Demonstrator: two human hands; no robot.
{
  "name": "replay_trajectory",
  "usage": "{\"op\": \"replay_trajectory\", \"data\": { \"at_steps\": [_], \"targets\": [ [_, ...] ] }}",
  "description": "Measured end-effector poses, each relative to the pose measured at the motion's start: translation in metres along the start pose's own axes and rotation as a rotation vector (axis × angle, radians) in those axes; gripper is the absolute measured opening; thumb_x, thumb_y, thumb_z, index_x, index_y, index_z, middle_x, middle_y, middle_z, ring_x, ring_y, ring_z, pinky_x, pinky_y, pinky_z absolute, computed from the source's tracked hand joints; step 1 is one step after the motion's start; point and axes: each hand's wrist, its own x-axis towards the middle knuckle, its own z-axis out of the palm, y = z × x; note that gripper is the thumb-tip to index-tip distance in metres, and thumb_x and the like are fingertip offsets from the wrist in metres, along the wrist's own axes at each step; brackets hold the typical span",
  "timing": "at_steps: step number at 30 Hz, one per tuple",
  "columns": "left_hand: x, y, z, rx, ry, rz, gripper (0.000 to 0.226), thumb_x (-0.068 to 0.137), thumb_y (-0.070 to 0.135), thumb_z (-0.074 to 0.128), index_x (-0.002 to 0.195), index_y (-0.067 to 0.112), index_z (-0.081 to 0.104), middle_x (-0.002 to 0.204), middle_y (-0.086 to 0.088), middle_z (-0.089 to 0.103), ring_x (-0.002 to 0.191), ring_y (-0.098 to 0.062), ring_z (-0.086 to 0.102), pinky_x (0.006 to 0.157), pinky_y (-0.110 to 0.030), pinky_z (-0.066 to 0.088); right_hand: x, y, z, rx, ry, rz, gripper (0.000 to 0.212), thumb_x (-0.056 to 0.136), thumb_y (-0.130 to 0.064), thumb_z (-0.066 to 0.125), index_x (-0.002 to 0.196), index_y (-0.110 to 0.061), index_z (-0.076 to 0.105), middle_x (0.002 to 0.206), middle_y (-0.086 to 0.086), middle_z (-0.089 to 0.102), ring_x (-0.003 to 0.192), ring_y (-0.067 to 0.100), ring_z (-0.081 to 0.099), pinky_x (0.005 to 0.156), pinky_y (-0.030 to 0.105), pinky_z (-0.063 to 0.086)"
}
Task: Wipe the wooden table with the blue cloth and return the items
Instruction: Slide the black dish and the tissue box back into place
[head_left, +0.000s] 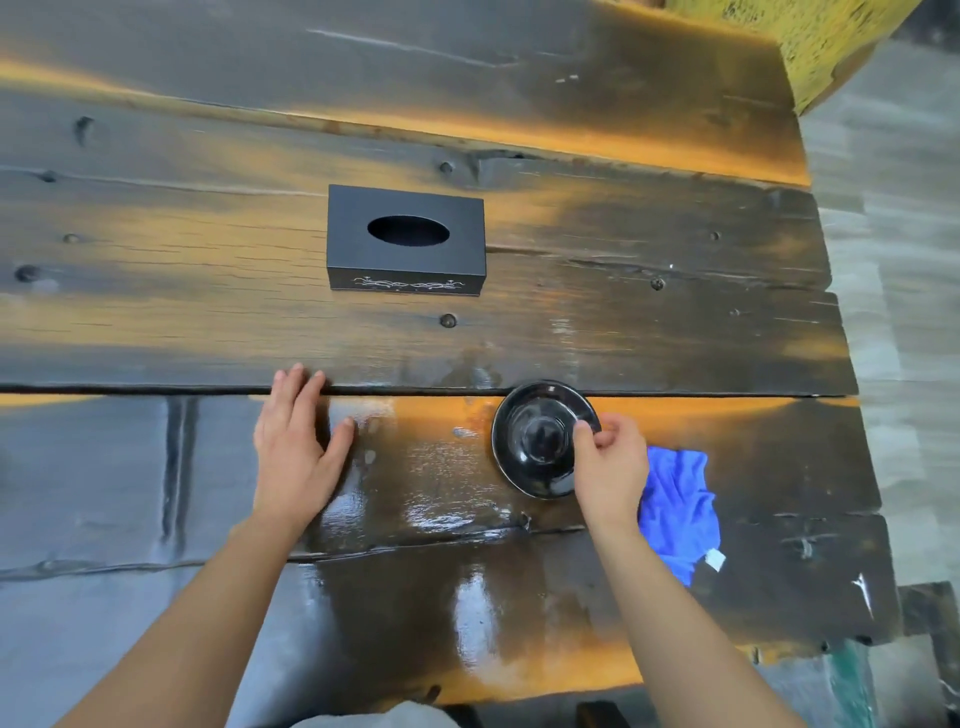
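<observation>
The dark wooden table fills the view, with wet, shiny patches near me. A black round dish sits right of centre on the table. My right hand pinches its right rim with thumb and fingers. The blue cloth lies crumpled on the table just right of that hand, partly hidden by my wrist. My left hand rests flat on the wood, fingers spread, holding nothing. A black tissue box with an oval opening stands farther back, centre.
The table's right edge runs down the right side, with grey floor beyond. A yellow object stands at the top right corner. A dark gap between planks crosses the table just beyond my hands.
</observation>
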Motion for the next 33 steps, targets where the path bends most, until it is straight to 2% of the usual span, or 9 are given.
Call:
{"op": "replay_trajectory", "data": {
  "at_steps": [3,6,8,13,15,17,20,23,33],
  "targets": [
    [-0.011,-0.025,-0.016,0.122,0.124,-0.104,0.067,0.092,0.051,0.049,0.151,0.021,0.043,0.167,-0.004,0.029,0.158,-0.023,0.014,0.124,-0.049,0.009,0.020,-0.049,0.021,0.011,-0.119,-0.143,0.033,0.091,-0.033,0.066,0.118,-0.014,0.062,0.101,0.005,0.066,0.080,-0.002,0.057,0.078,0.022,0.039],
    [-0.022,-0.052,-0.024,0.235,0.102,-0.195,0.073,0.091,0.062,0.041,0.156,0.028,0.037,0.170,-0.002,0.023,0.159,-0.023,0.012,0.124,-0.052,0.008,0.045,-0.104,0.045,0.019,-0.224,-0.170,0.048,0.091,-0.043,0.064,0.129,-0.014,0.059,0.114,0.004,0.067,0.100,0.013,0.063,0.094,0.034,0.048],
    [-0.025,-0.061,-0.023,0.297,0.050,-0.210,0.076,0.092,0.066,0.033,0.159,0.030,0.030,0.172,-0.001,0.018,0.159,-0.023,0.008,0.125,-0.052,0.006,0.060,-0.140,0.060,0.012,-0.287,-0.178,0.059,0.091,-0.049,0.061,0.137,-0.014,0.054,0.127,0.005,0.064,0.116,0.021,0.060,0.103,0.040,0.047],
    [-0.026,-0.061,-0.019,0.370,0.031,-0.212,0.075,0.096,0.065,0.029,0.162,0.029,0.022,0.172,-0.003,0.016,0.160,-0.024,0.007,0.126,-0.050,0.003,0.087,-0.204,0.094,0.016,-0.388,-0.131,0.077,0.089,-0.054,0.063,0.149,-0.011,0.042,0.152,0.008,0.049,0.137,0.027,0.048,0.112,0.043,0.041],
    [-0.027,-0.062,-0.020,0.375,0.033,-0.205,0.075,0.096,0.065,0.029,0.162,0.030,0.021,0.172,-0.003,0.017,0.160,-0.025,0.007,0.126,-0.051,0.004,0.092,-0.214,0.108,0.022,-0.413,-0.085,0.074,0.087,-0.054,0.066,0.144,-0.011,0.048,0.148,0.009,0.053,0.133,0.029,0.051,0.108,0.043,0.044],
    [-0.027,-0.063,-0.020,0.382,0.037,-0.197,0.075,0.097,0.065,0.029,0.162,0.030,0.020,0.172,-0.004,0.018,0.160,-0.026,0.008,0.126,-0.052,0.005,0.096,-0.217,0.119,0.063,-0.428,-0.049,0.054,0.084,-0.053,0.070,0.121,-0.014,0.061,0.130,0.009,0.066,0.115,0.028,0.061,0.095,0.040,0.051],
    [-0.026,-0.062,-0.021,0.387,0.045,-0.186,0.074,0.097,0.063,0.031,0.162,0.028,0.022,0.171,-0.006,0.020,0.159,-0.029,0.012,0.126,-0.053,0.007,0.098,-0.220,0.129,0.080,-0.412,-0.029,0.042,0.081,-0.050,0.075,0.101,-0.016,0.061,0.107,0.005,0.070,0.100,0.028,0.065,0.087,0.042,0.057],
    [-0.026,-0.061,-0.021,0.385,0.052,-0.177,0.073,0.098,0.062,0.031,0.162,0.028,0.023,0.171,-0.006,0.021,0.159,-0.029,0.012,0.126,-0.052,0.006,0.099,-0.223,0.133,0.064,-0.360,-0.023,0.042,0.078,-0.048,0.078,0.096,-0.015,0.059,0.101,0.006,0.069,0.096,0.029,0.065,0.087,0.045,0.058],
    [-0.025,-0.062,-0.022,0.399,0.015,-0.191,0.074,0.099,0.064,0.026,0.163,0.030,0.015,0.172,-0.003,0.014,0.160,-0.026,0.005,0.127,-0.050,0.001,0.101,-0.225,0.135,0.020,-0.262,0.027,0.049,0.068,-0.048,0.085,0.094,-0.011,0.065,0.100,0.007,0.071,0.090,0.030,0.065,0.080,0.039,0.057]
  ]
}}
